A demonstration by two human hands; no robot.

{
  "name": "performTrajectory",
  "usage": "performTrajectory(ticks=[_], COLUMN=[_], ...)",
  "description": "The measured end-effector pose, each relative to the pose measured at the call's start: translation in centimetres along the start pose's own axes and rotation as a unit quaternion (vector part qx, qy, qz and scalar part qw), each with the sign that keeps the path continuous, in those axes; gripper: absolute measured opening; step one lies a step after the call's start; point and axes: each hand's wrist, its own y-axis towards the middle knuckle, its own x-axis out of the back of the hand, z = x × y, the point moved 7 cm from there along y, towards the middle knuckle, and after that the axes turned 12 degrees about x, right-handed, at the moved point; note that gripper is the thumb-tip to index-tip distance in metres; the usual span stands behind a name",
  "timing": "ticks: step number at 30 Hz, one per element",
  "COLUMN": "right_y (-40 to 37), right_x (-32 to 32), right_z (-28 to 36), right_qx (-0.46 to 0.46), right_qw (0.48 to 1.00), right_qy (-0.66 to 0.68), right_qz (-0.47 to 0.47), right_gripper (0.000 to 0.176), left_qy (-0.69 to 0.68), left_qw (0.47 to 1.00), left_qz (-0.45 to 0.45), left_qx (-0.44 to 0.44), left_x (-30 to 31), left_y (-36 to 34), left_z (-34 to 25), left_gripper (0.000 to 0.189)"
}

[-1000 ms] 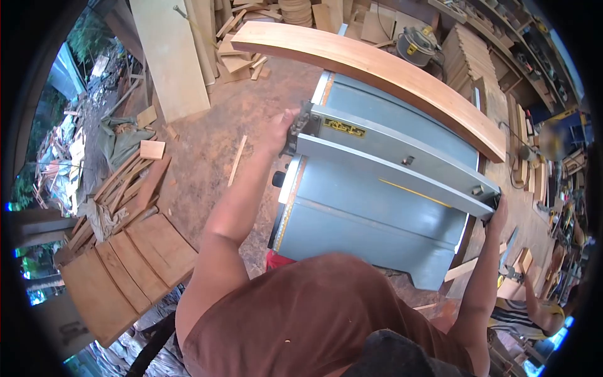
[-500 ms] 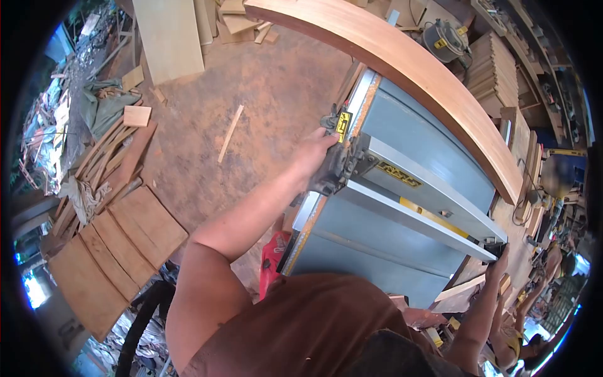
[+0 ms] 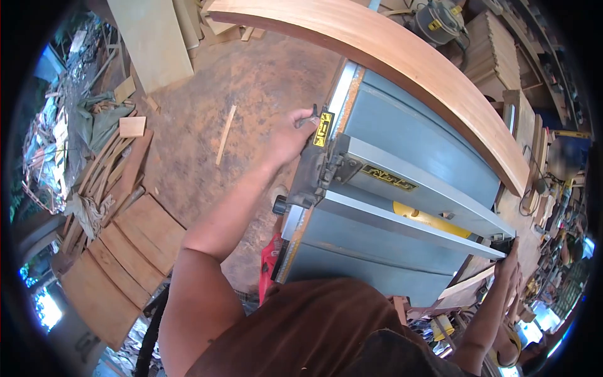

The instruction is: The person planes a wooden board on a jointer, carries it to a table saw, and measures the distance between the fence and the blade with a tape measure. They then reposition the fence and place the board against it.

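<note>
A table saw with a blue-grey top point(image 3: 414, 138) lies in front of me, its rip fence point(image 3: 433, 191) running across it. My left hand point(image 3: 294, 135) is closed on the lever of the fence's black head point(image 3: 314, 173), which sits over the front rail and carries a yellow label. Over at the fence's far end, my right hand point(image 3: 507, 259) grips the end, its fingers partly hidden. A yellow insert point(image 3: 433, 220) shows in the gap between the fence's two long bars.
A long curved wooden piece point(image 3: 402, 50) spans the saw's far side. On the floor lie a thin wood strip point(image 3: 226, 135), stacked boards point(image 3: 116, 261) and a pale panel point(image 3: 154, 47). A shop vacuum point(image 3: 435, 24) stands behind. Another person point(image 3: 507, 345) appears at lower right.
My left hand has shifted from the top of the fence head to its lever, and the labelled lever part stands farther out. My right hand stays at the far end. The view has shifted slightly.
</note>
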Motion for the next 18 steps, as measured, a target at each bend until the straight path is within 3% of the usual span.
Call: performTrajectory(ticks=[3,7,9,10,13,17,18], right_y=[-0.1,0.0,0.0,0.2,0.7,0.5,0.4], right_x=[0.2,0.3,0.7,0.4,0.1,-0.3,-0.1], right_z=[-0.2,-0.3,-0.5,-0.4,0.5,0.8,0.6], right_qx=[-0.005,0.006,0.008,0.015,0.013,0.008,0.012], right_qw=[1.0,1.0,0.999,1.0,1.0,1.0,1.0], right_qy=[0.005,-0.007,-0.013,-0.011,-0.017,-0.024,-0.024], right_qz=[-0.009,-0.027,-0.031,-0.012,0.004,0.001,-0.015], right_gripper=[0.053,0.052,0.053,0.054,0.053,0.051,0.052], left_qy=[-0.041,-0.103,-0.039,-0.034,0.156,0.121,0.154], left_qw=[0.997,0.993,0.992,0.993,0.985,0.99,0.988], left_qz=[0.05,0.028,0.075,0.073,0.067,0.073,-0.003], left_qx=[0.034,0.046,0.091,0.088,0.033,0.012,-0.019], left_x=[0.0,0.0,-0.1,0.2,0.0,-0.5,-0.3], left_y=[-0.1,-0.5,-0.2,-0.1,-0.4,1.1,2.7], left_z=[-0.7,-1.3,-1.6,-2.2,-4.2,-2.7,-0.9], left_gripper=[0.037,0.043,0.046,0.046,0.052,0.038,0.035])
